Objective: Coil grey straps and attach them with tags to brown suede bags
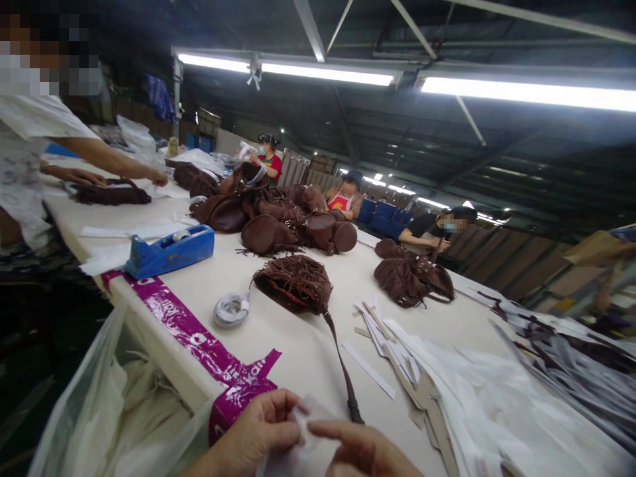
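Note:
At the bottom edge, a thin, see-through white sheet [311, 450], tissue or plastic, is between my hands. My left hand [248, 430] pinches it between thumb and fingers. My right hand [370, 450] is closed at the sheet's other side, its index finger laid across it; the lower fingers are cut off by the frame. Beyond them on the table lies a dark brown fringed handbag [293, 285], its mouth towards me. The bag's strap [340, 358] runs down to just above my right hand. A coiled pale cord [231, 310] rests left of the bag.
A blue tape dispenser [171, 252] stands near the table's left edge, by purple printed tape [189, 324]. Brown bags [278, 212] are heaped behind. Paper strips [387, 338] and white sheeting [497, 397] lie right. A plastic sack [124, 411] hangs at left. A co-worker's arm [114, 162] reaches over another bag.

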`<state>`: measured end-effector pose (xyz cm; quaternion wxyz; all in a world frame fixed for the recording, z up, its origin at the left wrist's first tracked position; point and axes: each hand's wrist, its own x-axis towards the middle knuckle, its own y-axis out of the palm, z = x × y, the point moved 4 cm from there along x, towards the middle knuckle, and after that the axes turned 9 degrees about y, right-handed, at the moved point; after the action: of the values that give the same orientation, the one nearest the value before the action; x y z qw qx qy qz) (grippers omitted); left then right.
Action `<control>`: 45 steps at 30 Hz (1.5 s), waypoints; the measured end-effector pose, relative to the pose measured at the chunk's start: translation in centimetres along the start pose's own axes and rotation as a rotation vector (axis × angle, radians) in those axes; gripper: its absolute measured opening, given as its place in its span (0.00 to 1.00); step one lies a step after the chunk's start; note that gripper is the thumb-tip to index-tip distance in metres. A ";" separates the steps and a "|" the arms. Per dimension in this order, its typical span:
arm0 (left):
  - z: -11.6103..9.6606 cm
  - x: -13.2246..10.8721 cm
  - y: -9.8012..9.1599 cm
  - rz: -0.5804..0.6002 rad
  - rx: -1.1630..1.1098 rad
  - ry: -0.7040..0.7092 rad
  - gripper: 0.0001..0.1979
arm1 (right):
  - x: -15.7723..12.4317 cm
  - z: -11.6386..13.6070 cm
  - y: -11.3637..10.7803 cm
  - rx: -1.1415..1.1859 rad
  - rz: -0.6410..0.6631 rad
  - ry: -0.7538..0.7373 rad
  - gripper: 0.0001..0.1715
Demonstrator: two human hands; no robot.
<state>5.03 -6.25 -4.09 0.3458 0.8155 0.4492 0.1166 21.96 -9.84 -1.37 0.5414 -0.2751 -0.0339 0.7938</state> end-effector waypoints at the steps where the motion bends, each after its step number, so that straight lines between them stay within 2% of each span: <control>1: -0.4 -0.1 -0.4 -0.025 0.032 -0.014 0.19 | -0.1 0.1 -1.6 -0.136 -0.183 0.022 0.29; 3: -1.1 -0.4 -1.1 -0.071 0.102 -0.020 0.19 | -0.1 0.4 -4.3 -0.495 -0.566 0.122 0.23; 4: -1.4 -0.5 -1.4 -0.093 0.124 -0.011 0.19 | 0.1 0.5 -5.0 -0.673 -0.691 0.195 0.20; 5: -1.7 -0.6 -1.6 -0.114 0.138 0.002 0.20 | 0.4 0.7 -5.3 -0.818 -0.747 0.272 0.19; 6: -2.0 -0.7 -1.8 -0.134 0.151 0.014 0.21 | 0.8 0.7 -5.3 -0.924 -0.750 0.341 0.17; 9: -2.6 -1.0 -1.8 -0.170 0.228 0.058 0.22 | 2.0 1.1 -4.5 -1.065 -0.640 0.448 0.11; 12: -3.2 -1.4 -1.5 -0.175 0.301 0.088 0.23 | 2.5 2.1 -3.8 -0.971 -0.518 0.358 0.10; 15: -3.8 -2.0 -1.4 -0.204 0.336 0.117 0.23 | 2.8 3.2 -2.8 -0.431 -0.244 0.182 0.11; 18: -4.3 -2.6 -1.7 -0.240 0.338 0.155 0.20 | 3.0 3.9 -1.7 0.129 -0.028 0.097 0.14; 22: -4.8 -3.1 -2.6 -0.276 0.261 0.180 0.19 | 3.9 3.8 -0.2 0.593 0.105 0.045 0.20; 26: -5.1 -3.5 -3.3 -0.261 0.175 0.188 0.21 | 5.2 4.0 0.5 0.834 0.168 0.023 0.29; 28: -5.0 -3.7 -3.5 -0.240 0.125 0.184 0.21 | 6.0 4.7 0.7 0.873 0.207 0.008 0.28; 32: -4.8 -3.9 -3.6 -0.214 0.058 0.159 0.20 | 7.3 6.4 1.4 0.789 0.306 -0.057 0.18; 35: -4.9 -3.7 -3.7 -0.260 0.112 0.204 0.20 | 7.9 6.6 1.9 0.634 0.229 -0.088 0.16; 37: -4.8 -3.4 -3.9 -0.272 0.153 0.228 0.20 | 7.9 6.7 2.5 0.493 0.202 -0.107 0.23; 39: -4.7 -2.9 -4.2 -0.270 0.203 0.221 0.22 | 7.8 6.7 3.0 0.394 0.176 -0.125 0.25; 42: -4.4 -2.2 -4.6 -0.255 0.317 0.189 0.24 | 7.6 6.8 3.3 0.342 0.075 -0.136 0.26; 45: -4.9 -1.7 -4.2 -0.192 0.437 0.235 0.24 | 7.8 6.6 3.2 0.354 -0.001 -0.155 0.28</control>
<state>-1.10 -3.93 -3.09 0.1163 0.8052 0.5762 0.0775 14.07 -2.75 0.01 0.5775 -0.1135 0.0643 0.8059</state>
